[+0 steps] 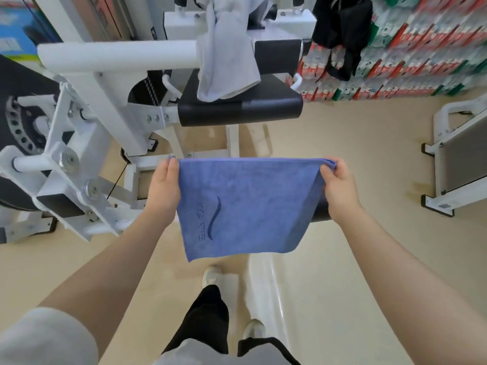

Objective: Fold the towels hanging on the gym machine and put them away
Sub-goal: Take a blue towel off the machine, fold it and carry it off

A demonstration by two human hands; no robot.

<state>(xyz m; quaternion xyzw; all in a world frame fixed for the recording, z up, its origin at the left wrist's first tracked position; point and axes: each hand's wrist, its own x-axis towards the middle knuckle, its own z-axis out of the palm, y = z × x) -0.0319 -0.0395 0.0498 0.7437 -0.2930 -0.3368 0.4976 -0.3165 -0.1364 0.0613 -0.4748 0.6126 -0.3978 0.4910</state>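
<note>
Blue towel [245,206] held mid-air at centre frame, top edge doubled, hanging free below. Left hand [163,185] at 9 o'clock of it and right hand [340,185] at 3 o'clock, each pinched closed on a top corner. Risk: layers at the right pinch look loosely stacked, could slip and skew the fold. Grey towel [224,56] at 12 o'clock not yet folded, draped on the gym machine [105,83]; could slide off the seat pad [263,106].

Gym floor around you
You stand on glossy beige floor [342,143]; stacked red-and-green drink cases [411,48] line the far wall.
</note>
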